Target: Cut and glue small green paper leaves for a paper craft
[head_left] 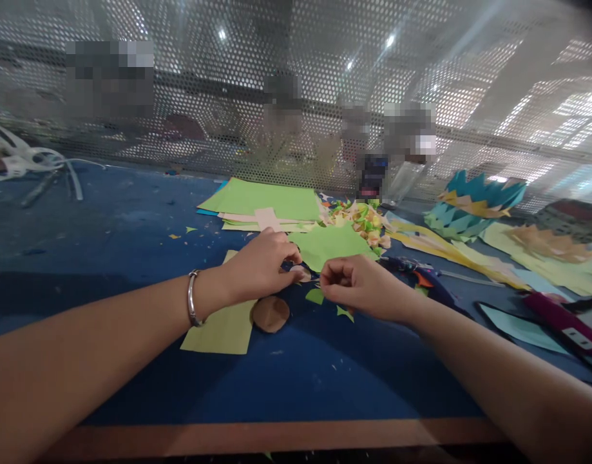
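Observation:
My left hand (269,264), with a silver bangle at the wrist, has thumb and fingers curled on a small pale round paper piece (301,274). Facing it across a narrow gap, my right hand (358,283) is closed, fingertips pressed together; whatever it may hold is hidden. A brown paper disc (271,314) lies below my left hand, partly over a yellow-green paper strip (223,332). Beyond my hands is a torn-edged green sheet (334,245). Small green scraps (315,296) lie under my right hand.
A stack of green paper (271,196) and a heap of paper clippings (366,222) are farther back. Right of me are a blue glue gun (438,287), a magenta tool (563,322) and zigzag paper crowns (474,203). White scissors-like handles (29,158) lie left. A perforated metal screen (203,84) stands behind.

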`<move>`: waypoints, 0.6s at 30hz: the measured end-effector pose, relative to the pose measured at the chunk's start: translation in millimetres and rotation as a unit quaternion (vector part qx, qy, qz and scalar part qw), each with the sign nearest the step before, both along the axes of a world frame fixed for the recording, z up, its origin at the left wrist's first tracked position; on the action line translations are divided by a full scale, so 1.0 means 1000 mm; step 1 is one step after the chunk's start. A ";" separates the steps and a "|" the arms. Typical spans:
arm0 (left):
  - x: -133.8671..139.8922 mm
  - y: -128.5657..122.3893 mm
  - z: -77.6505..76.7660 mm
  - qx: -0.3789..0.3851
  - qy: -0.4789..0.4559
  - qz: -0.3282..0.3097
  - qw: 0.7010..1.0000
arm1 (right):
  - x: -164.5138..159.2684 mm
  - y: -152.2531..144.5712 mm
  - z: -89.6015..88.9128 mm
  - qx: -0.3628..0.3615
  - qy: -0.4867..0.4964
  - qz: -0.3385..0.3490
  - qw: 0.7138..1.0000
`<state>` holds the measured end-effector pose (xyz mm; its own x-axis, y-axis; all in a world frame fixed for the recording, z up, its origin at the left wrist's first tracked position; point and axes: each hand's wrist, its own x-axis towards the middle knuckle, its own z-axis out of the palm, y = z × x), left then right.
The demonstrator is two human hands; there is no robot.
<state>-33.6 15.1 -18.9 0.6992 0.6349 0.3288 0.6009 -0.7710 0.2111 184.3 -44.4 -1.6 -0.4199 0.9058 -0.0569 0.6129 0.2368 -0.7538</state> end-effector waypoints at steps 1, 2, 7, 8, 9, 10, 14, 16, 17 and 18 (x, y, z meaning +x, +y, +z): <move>0.000 0.001 -0.002 0.005 0.002 -0.001 1.000 | -0.001 0.000 -0.002 0.018 -0.029 0.008 0.999; 0.001 0.002 -0.004 0.008 0.003 -0.002 1.000 | -0.001 0.000 -0.003 0.038 -0.055 0.014 0.998; 0.004 0.005 -0.003 -0.033 -0.005 0.000 0.999 | -0.003 -0.002 -0.006 0.110 -0.139 0.017 0.984; 0.005 0.005 -0.001 -0.046 -0.009 0.001 0.999 | -0.003 -0.003 -0.006 0.123 -0.154 0.017 0.980; 0.006 0.006 0.000 -0.061 -0.016 0.002 0.998 | -0.003 -0.003 -0.006 0.133 -0.166 0.018 0.977; 0.006 0.006 0.001 -0.081 -0.027 0.005 0.996 | -0.004 -0.003 -0.006 0.141 -0.176 0.020 0.974; 0.005 0.005 0.004 -0.214 -0.116 0.026 0.969 | -0.005 -0.003 -0.008 0.148 -0.193 0.025 0.970; 0.004 0.003 0.006 -0.276 -0.198 0.025 0.940 | -0.004 -0.002 -0.009 0.162 -0.188 0.022 0.969; 0.004 0.001 0.007 -0.307 -0.244 0.024 0.919 | -0.003 -0.002 -0.009 0.178 -0.179 0.019 0.968; 0.005 -0.001 0.007 -0.344 -0.288 0.024 0.893 | -0.002 -0.002 -0.009 0.201 -0.166 0.015 0.965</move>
